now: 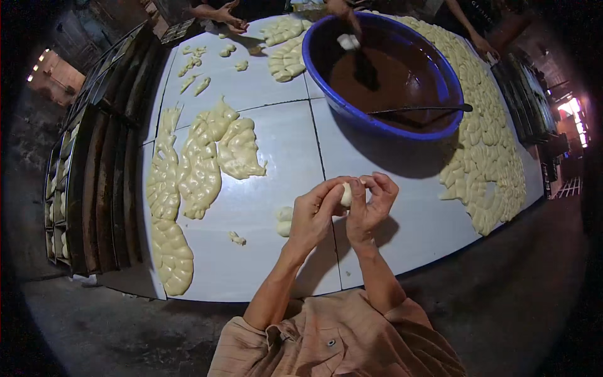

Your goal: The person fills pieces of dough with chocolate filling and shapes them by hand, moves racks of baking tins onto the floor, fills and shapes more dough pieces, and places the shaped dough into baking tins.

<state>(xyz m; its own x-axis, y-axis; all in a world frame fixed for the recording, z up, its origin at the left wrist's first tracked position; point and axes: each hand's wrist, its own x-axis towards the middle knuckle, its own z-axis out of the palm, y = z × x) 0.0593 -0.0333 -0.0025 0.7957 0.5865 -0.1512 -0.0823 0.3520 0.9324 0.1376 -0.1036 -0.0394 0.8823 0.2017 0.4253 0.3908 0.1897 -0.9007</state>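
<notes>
A small ball of pale dough is held between my two hands above the white tiled table. My left hand pinches it from one side with thumb and fingers. From the other side my right hand closes on it, fingers curled over the top. Part of the dough is hidden behind the fingers. Left of my left wrist, a couple of smooth dough pieces lie on the table. Farther left sits a small scrap of dough.
A blue tub of brown filling, with a dark-handled utensil across it, stands beyond my hands. Flattened dough pieces cover the table's left and right. Dark trays are stacked at left. Other people's hands work at the far edge.
</notes>
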